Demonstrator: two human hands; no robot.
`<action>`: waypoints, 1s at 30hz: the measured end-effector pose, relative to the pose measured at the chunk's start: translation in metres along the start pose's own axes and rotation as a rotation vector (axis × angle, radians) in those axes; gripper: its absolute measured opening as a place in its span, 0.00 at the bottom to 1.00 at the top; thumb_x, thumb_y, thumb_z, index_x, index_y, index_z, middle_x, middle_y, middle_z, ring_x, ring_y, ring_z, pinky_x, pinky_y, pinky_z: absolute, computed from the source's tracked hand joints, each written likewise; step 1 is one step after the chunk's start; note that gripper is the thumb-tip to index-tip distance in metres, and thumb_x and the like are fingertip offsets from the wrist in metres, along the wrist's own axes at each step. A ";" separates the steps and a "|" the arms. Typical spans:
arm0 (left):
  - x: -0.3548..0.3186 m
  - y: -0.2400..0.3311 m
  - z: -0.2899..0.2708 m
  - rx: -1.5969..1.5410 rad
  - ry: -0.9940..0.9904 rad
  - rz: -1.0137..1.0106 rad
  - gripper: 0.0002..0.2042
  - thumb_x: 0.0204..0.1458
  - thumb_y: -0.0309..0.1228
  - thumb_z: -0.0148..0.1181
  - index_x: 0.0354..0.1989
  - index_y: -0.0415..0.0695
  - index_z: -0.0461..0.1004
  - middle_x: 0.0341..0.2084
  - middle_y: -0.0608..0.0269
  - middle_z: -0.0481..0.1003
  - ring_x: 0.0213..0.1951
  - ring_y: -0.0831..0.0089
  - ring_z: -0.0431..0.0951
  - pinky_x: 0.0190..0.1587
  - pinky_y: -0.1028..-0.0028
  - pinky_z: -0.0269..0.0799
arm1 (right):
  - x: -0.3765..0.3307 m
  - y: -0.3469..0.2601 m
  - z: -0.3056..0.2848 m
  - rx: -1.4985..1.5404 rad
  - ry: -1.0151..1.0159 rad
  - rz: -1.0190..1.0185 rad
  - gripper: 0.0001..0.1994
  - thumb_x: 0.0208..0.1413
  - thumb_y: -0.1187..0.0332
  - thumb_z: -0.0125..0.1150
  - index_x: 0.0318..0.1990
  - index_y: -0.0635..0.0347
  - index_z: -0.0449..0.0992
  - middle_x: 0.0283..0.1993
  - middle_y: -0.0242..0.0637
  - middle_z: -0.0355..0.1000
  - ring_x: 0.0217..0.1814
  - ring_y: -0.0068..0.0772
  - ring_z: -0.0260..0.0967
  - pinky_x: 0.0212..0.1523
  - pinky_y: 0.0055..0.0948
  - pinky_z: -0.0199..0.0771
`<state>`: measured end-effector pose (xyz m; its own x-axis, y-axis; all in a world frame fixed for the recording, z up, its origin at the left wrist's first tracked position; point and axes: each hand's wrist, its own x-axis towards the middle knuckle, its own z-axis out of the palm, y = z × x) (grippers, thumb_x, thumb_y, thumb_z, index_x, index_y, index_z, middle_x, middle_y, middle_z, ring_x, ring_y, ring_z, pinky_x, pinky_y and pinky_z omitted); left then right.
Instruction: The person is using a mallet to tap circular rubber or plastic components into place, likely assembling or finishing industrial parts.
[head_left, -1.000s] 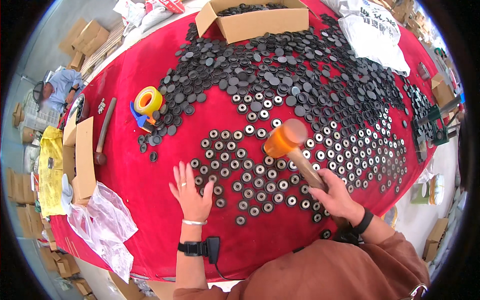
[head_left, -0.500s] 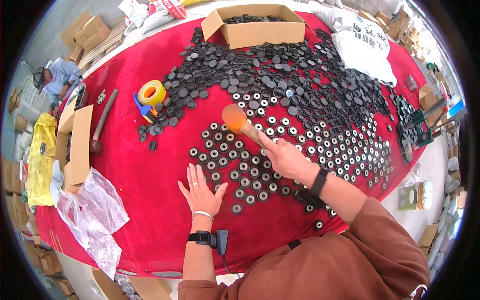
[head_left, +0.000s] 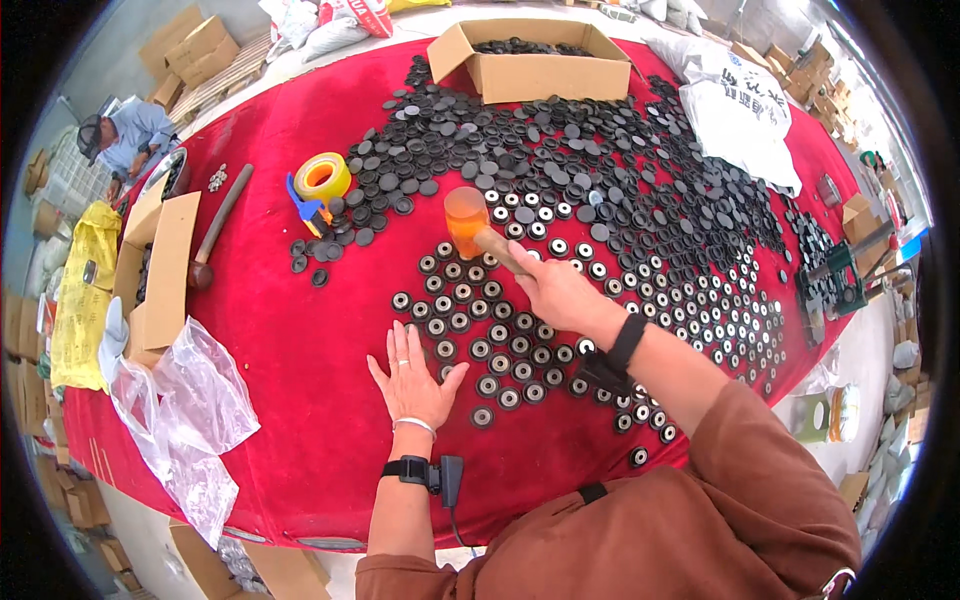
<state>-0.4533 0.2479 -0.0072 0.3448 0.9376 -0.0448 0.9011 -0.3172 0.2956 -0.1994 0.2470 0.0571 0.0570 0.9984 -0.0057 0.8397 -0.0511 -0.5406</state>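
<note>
My right hand (head_left: 568,295) is wrapped round the wooden handle of a mallet (head_left: 466,215) with a translucent orange head. The lower end of that head is down among black round pieces with metal centres (head_left: 485,350); whether it touches one is hard to tell. My left hand (head_left: 418,388) lies with fingers spread on the red cloth (head_left: 310,420), beside the left edge of these pieces. Beyond them spreads a thick scatter of plain black round caps (head_left: 520,150).
An open cardboard box (head_left: 550,78) of black pieces stands at the far edge. Leftward are a yellow tape roll (head_left: 323,176), a second hammer (head_left: 222,225), another carton (head_left: 165,270) and a clear plastic bag (head_left: 190,410). A white sack (head_left: 740,120) lies far right; a person (head_left: 135,135) sits far left.
The mallet head has tipped, showing more of its side, with its lower end among the pieces. My left hand stays flat on the cloth. The whole view has shifted slightly.
</note>
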 end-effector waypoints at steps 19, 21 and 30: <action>0.001 -0.001 0.001 -0.011 0.011 -0.006 0.48 0.47 0.61 0.57 0.69 0.41 0.51 0.72 0.55 0.46 0.72 0.63 0.44 0.70 0.45 0.30 | 0.012 -0.024 0.035 0.042 0.093 -0.147 0.28 0.60 0.68 0.53 0.68 0.53 0.55 0.33 0.58 0.72 0.32 0.59 0.72 0.34 0.49 0.73; 0.002 0.000 0.001 -0.016 -0.003 -0.009 0.47 0.47 0.62 0.56 0.69 0.41 0.51 0.72 0.56 0.47 0.72 0.63 0.44 0.70 0.45 0.31 | 0.021 -0.038 0.020 0.056 -0.139 -0.009 0.28 0.60 0.71 0.53 0.68 0.55 0.55 0.33 0.57 0.72 0.33 0.57 0.72 0.34 0.48 0.71; 0.001 -0.001 -0.001 0.014 0.032 -0.005 0.45 0.48 0.59 0.57 0.69 0.42 0.53 0.71 0.53 0.48 0.72 0.61 0.47 0.69 0.44 0.36 | -0.016 -0.007 0.029 0.047 0.064 -0.159 0.28 0.60 0.69 0.53 0.67 0.57 0.55 0.27 0.58 0.71 0.28 0.59 0.71 0.29 0.51 0.70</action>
<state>-0.4544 0.2490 -0.0068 0.3320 0.9432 -0.0156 0.9065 -0.3144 0.2820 -0.2222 0.2320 0.0369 -0.0390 0.9900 0.1359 0.8149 0.1102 -0.5690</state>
